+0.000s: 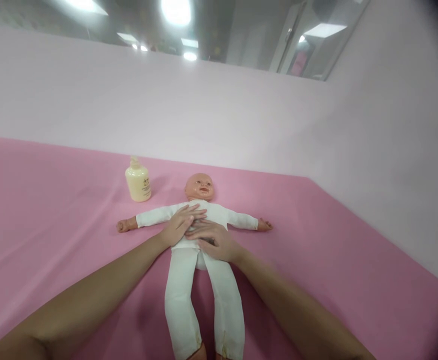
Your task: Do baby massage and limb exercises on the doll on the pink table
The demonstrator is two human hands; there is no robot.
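A baby doll [224, 292] with a white cloth body lies on its back, arms spread wide and head away from me. My left hand [180, 224] rests flat on the doll's chest, fingers stretched out toward the upper right. Just below it, my right hand [216, 241] lies across the belly with its fingers extended to the left. The fingertips of the two hands come close together over the middle of the torso; whether they touch I cannot tell. Neither hand grasps anything. The doll's feet are partly cut off by the bottom edge.
A pale yellow pump bottle [138, 183] stands left of the doll's head. Pink covering [65, 200] spreads over the surface, with creases on the left. Behind it rises a white wall [204, 115] with a reflective glass panel [241, 35] above; another wall [399, 150] closes the right side.
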